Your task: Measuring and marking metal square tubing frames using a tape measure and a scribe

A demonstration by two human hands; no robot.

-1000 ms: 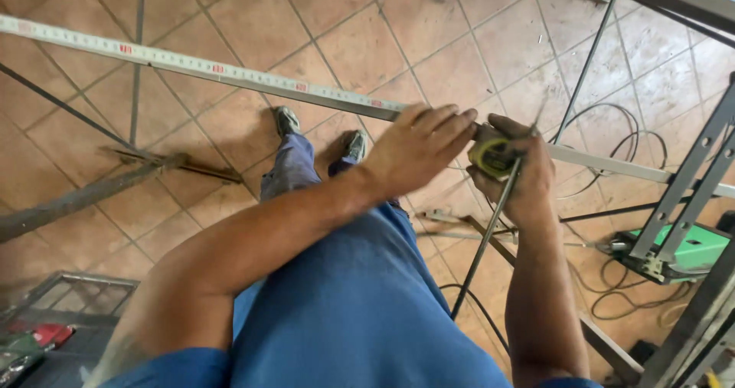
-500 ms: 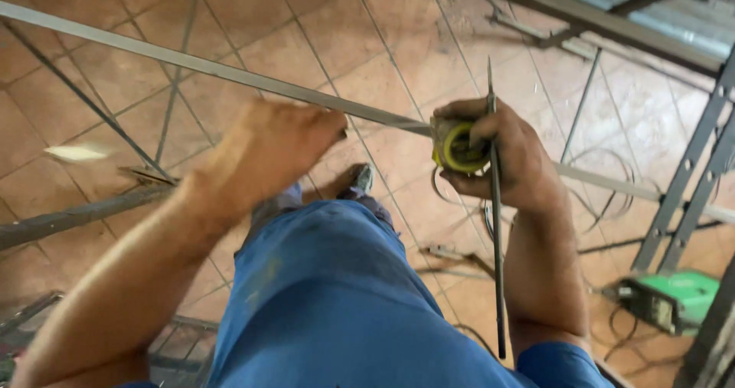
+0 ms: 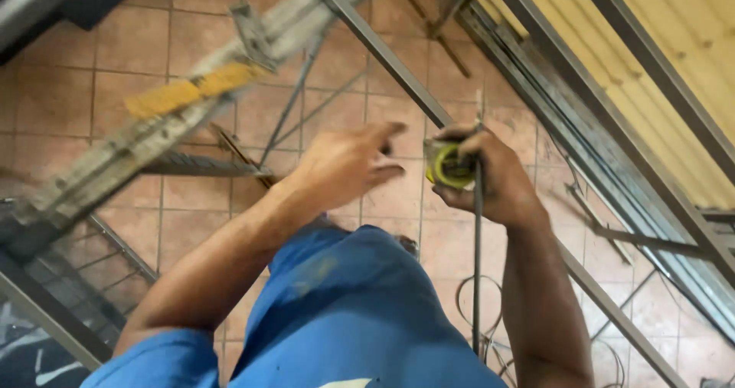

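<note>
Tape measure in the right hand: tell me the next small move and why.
Probably bring the left hand back onto the metal bar. It hangs open beside the yellow tape measure, which the right hand grips along with a thin rod, and no blade shows pulled out.

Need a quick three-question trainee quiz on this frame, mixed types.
1. True or false: the right hand grips a yellow-and-black tape measure case.
2. Which thing runs upright past the right hand? A) thin dark metal rod B) wooden broom handle C) garden hose
3. Fill in: the left hand holds nothing, its fingers spread towards the ____.

Key: 1 true; 2 A; 3 tape measure case
</note>
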